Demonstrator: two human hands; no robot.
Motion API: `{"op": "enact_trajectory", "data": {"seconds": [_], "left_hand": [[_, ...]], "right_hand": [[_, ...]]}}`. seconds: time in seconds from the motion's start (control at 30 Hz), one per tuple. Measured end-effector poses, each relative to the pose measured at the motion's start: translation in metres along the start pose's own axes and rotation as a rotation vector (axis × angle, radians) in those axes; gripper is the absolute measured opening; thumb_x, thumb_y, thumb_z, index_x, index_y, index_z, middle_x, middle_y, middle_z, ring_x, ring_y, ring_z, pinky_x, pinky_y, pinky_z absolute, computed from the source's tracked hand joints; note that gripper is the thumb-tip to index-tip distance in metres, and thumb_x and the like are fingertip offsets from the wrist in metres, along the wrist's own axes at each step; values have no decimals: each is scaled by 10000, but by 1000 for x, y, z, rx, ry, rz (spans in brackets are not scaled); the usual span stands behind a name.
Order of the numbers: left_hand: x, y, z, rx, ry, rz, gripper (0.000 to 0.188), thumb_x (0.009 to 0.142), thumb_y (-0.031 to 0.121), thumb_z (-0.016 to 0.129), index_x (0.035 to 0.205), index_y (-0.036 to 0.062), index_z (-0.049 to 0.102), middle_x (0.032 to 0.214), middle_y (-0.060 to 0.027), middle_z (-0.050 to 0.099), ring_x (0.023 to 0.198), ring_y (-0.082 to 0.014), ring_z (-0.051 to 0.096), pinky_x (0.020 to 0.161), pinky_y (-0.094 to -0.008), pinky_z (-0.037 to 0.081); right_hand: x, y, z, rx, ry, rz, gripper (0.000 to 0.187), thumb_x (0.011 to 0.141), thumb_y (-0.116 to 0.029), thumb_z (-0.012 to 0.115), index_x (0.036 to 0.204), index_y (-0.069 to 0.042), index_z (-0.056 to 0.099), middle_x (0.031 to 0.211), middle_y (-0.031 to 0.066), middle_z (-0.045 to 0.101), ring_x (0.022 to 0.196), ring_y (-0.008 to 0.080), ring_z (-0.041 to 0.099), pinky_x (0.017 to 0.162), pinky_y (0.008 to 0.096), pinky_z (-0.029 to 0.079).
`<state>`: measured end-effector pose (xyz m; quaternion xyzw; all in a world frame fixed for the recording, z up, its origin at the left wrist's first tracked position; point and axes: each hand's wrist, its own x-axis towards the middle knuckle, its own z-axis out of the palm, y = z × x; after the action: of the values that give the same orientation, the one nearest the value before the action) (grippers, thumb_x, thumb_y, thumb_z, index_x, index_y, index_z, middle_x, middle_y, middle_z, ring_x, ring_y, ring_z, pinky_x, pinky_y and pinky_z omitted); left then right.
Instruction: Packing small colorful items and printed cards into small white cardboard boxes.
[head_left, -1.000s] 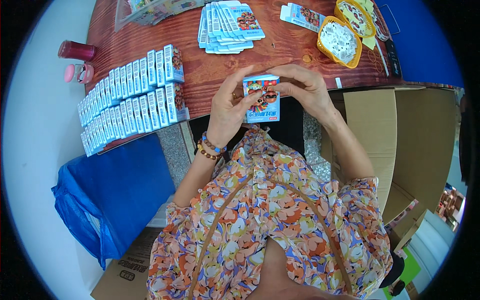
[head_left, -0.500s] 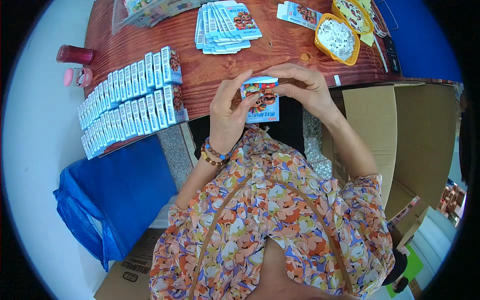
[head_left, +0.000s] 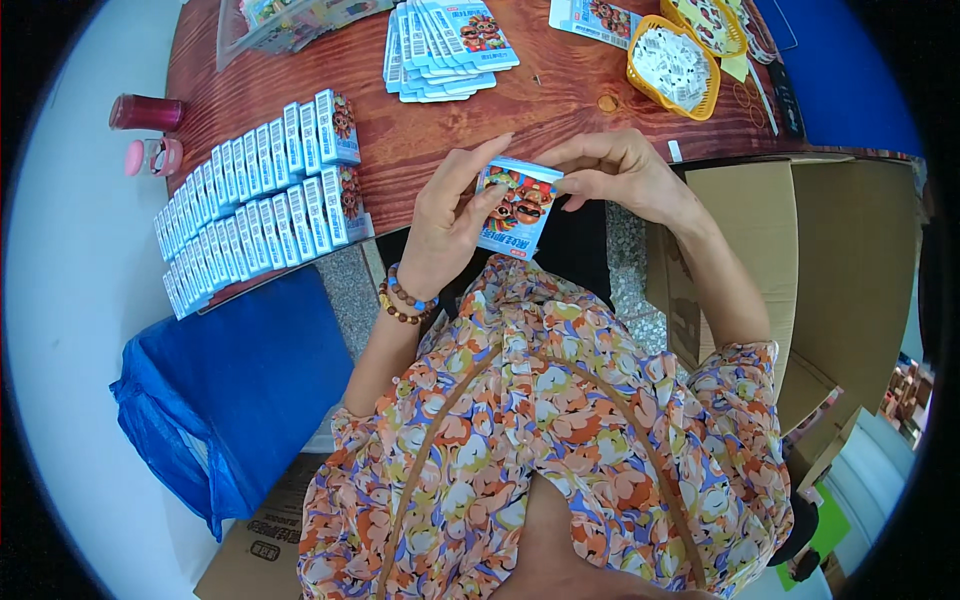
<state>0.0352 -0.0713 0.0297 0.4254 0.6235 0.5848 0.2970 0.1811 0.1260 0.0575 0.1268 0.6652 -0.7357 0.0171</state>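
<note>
A small light-blue carton (head_left: 518, 212) with a colourful cartoon print is held just off the table's front edge, its upper end tipped to the right. My left hand (head_left: 450, 215) grips it along its left side, thumb on the printed face. My right hand (head_left: 628, 178) pinches its upper right corner between thumb and fingers. Two rows of similar cartons (head_left: 292, 225) stand side by side at the left of the table. Beyond my hands lies a fanned pile of flat cartons (head_left: 452, 50).
Yellow baskets hold small white packets (head_left: 672, 68) at the far right, beside another flat carton (head_left: 590, 20). A clear plastic bin (head_left: 290, 30) sits at the far left, above a red jar (head_left: 147, 112). An open cardboard box (head_left: 740, 260) stands right; a blue bag (head_left: 235, 380) is left.
The carton has turned from nearly straight to tilted, its lower end swinging left. My right hand has slid from its top edge to the upper right corner. My left forearm has shifted slightly left.
</note>
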Motion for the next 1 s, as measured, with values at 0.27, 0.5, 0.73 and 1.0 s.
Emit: {"op": "enact_trajectory", "data": {"seconds": [0.27, 0.5, 0.73, 1.0], "left_hand": [[3, 4, -10, 169, -115, 53, 471, 938, 30, 588, 1404, 64, 531, 1054, -119, 571, 927, -219, 577, 844, -307, 464], [5, 0, -7, 218, -63, 175, 521, 953, -5, 527, 1464, 63, 457, 1072, -135, 545, 915, -260, 570, 851, -325, 463], [-3, -7, 11, 314, 117, 145, 499, 949, -21, 515, 1441, 53, 475, 1042, -149, 531, 901, -280, 567, 824, -347, 463], [-7, -9, 8, 90, 151, 39, 417, 960, 4, 561, 1373, 46, 533, 1053, -81, 549, 887, -143, 568, 767, -293, 472]], "right_hand": [[0, 0, 5, -127, -25, 34, 282, 950, -73, 626, 1220, -10, 681, 1033, 75, 740, 859, 117, 697, 725, 264, 604], [0, 9, 18, -177, 71, 24, 290, 971, -75, 605, 1249, -17, 664, 1064, 82, 738, 914, 106, 688, 753, 265, 599], [-2, 27, 34, -563, 231, -283, 310, 979, -62, 593, 1280, 4, 631, 1106, 103, 723, 953, 111, 676, 818, 271, 576], [-2, 31, 39, -312, 260, -273, 414, 914, 7, 662, 1322, -1, 593, 1175, 105, 681, 1023, 136, 672, 873, 277, 558]]}}
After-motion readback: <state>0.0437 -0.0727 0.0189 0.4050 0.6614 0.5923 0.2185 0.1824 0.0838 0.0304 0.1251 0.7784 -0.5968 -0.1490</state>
